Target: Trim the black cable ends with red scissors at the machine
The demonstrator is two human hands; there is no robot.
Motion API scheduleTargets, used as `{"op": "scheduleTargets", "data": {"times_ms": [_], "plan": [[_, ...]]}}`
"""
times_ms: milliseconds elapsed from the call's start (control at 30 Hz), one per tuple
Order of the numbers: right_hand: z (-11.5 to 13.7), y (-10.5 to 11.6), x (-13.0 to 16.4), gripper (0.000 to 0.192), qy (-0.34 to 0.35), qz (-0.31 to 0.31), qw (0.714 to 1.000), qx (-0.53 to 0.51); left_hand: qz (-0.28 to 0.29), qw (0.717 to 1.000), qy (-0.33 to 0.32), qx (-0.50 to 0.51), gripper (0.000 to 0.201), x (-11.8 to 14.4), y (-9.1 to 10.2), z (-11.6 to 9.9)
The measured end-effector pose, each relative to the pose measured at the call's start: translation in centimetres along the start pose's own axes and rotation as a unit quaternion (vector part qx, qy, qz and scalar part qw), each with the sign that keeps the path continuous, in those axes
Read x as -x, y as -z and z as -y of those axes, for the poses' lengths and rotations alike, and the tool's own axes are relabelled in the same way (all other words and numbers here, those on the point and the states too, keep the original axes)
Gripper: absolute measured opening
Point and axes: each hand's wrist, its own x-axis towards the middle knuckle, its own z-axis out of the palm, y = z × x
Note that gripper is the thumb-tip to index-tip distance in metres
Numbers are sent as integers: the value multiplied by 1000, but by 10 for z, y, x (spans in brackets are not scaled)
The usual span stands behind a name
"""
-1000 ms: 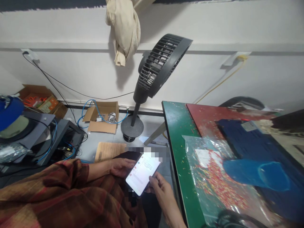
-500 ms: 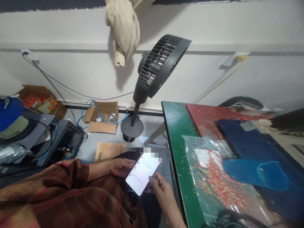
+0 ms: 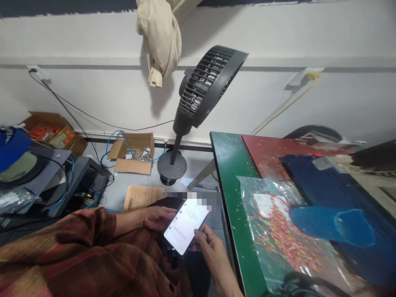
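Note:
A smartphone [image 3: 185, 227] with a bright, mostly white screen is tilted between my hands above my lap. My left hand [image 3: 157, 218] grips its left edge, the fingers partly hidden behind the phone. On the lower right edge, my right hand [image 3: 210, 243] is closed on the phone, thumb at the side of the screen and the other fingers underneath. Part of the phone's top is blurred out by pixel blocks.
A green table [image 3: 227, 185] at right bears a clear plastic bag [image 3: 247, 194] of small red and yellow pieces and a blue translucent container [image 3: 321, 222]. Ahead stands a dark fan [image 3: 207, 86]. An open cardboard box [image 3: 133, 166] and a wooden board [image 3: 140, 196] are at floor level.

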Motion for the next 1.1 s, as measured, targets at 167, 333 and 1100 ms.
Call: {"op": "scheduleTargets", "data": {"times_ms": [167,333,1100], "plan": [[-1,1,1,51,0,7,1000,11,-2,1000,-2,-3,37,1,-3,-1],[-2,2,0,50,0,5,1000,15,-7,1000,1,2,36,0,-1,0],[9,-3,2,57,-9,-8,1000,3,6,1000,3,14,40,0,4,2]]}}
